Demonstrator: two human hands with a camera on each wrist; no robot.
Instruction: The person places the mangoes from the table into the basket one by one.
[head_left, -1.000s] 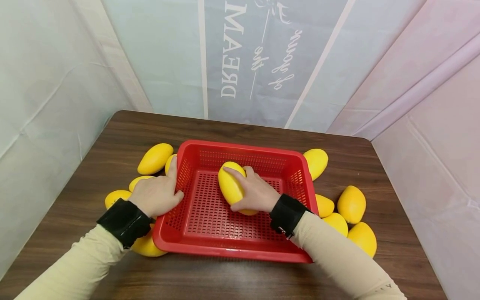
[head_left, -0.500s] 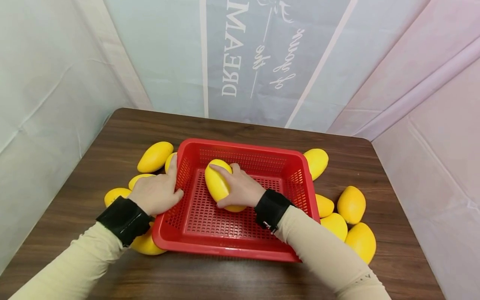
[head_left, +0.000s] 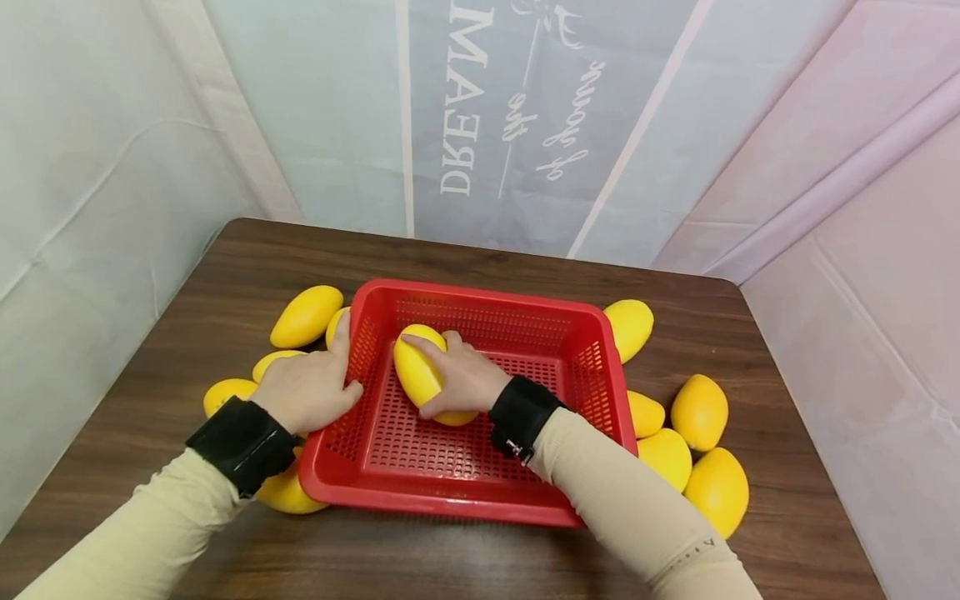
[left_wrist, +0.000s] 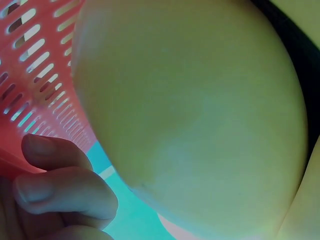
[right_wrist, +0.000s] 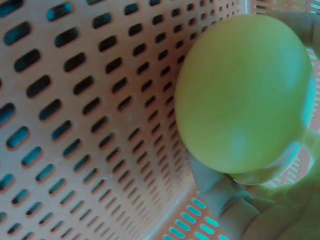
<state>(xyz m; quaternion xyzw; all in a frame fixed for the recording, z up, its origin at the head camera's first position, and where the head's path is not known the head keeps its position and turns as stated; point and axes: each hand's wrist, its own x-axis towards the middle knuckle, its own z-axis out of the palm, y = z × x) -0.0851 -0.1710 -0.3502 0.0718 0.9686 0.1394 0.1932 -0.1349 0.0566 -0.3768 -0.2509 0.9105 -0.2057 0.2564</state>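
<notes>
A red plastic basket (head_left: 457,507) with slotted walls stands mid-table. My left hand (head_left: 307,392) grips its left rim, thumb on the inner side; curled fingers (left_wrist: 65,192) show at the basket in the left wrist view. Inside the basket, my right hand (head_left: 468,379) holds a yellow mango (head_left: 417,371), low over the left part of the perforated floor. In the right wrist view the mango (right_wrist: 240,95) overlaps the slotted red plastic. More yellow shows beyond the thumb; I cannot tell whether that is a second mango.
Several mangoes (head_left: 307,317) lie left of the basket, some partly under my left hand and wrist. One mango (left_wrist: 195,115) fills much of the left wrist view. Several more mangoes (head_left: 700,412) lie right of the basket. A printed curtain (head_left: 480,125) hangs behind the table (head_left: 262,250).
My right hand has moved left inside the basket with the mango, now closer to the left wall. The left hand has stayed on the rim, and the basket has hardly moved.
</notes>
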